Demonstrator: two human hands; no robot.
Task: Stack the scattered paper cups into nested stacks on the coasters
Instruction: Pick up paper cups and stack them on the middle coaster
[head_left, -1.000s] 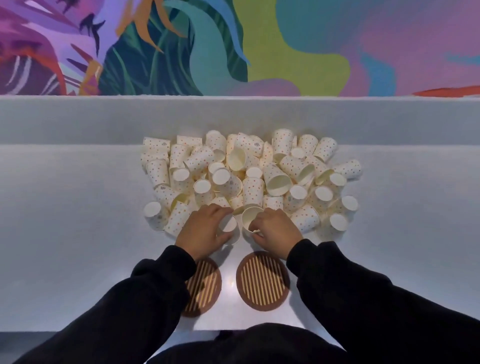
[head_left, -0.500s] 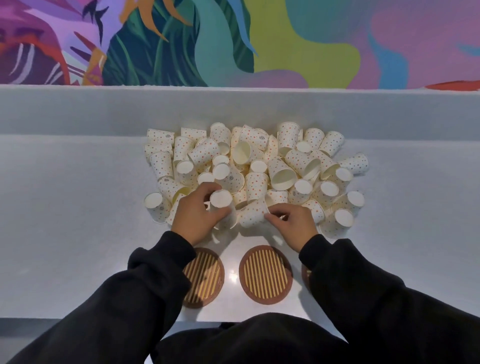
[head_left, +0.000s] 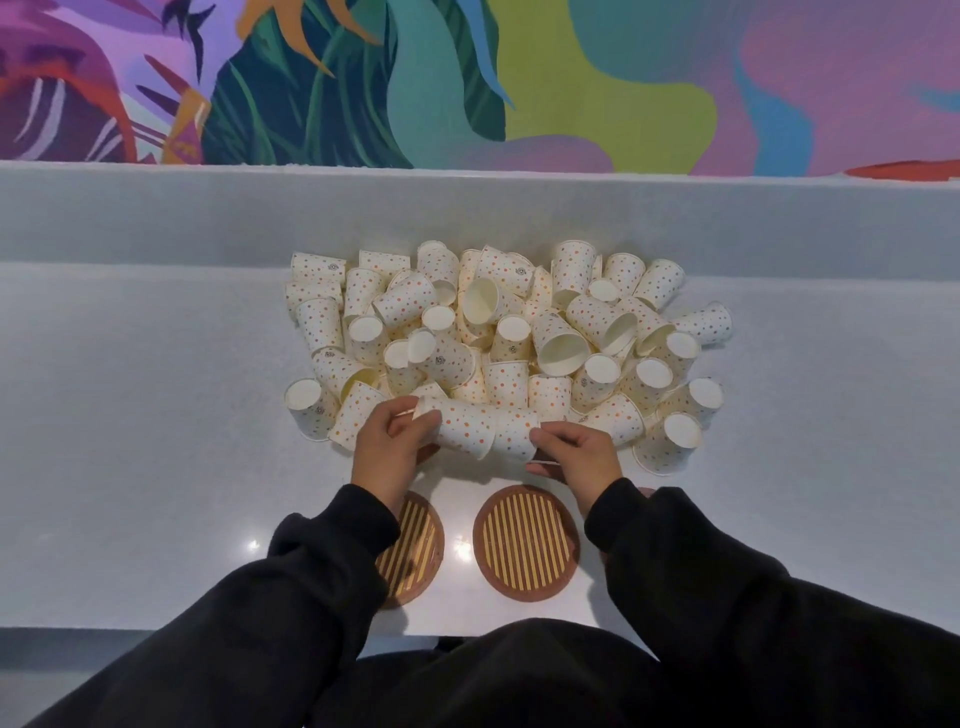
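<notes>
While curled fingers of the left hand and right hand pinch two sideways cups together mid-frame, a skewed push may crumple a rim.

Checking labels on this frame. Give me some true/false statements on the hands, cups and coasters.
1. The left hand and right hand each grip a cup, and the left cup and right cup are held sideways and touching. True.
2. A stack of cups stands on the middle coaster. False: it is bare.
3. The left sleeve covers part of the left coaster. True.
4. Every cup in the pile stands mouth up. False: many lie on their sides or sit base up.
</notes>
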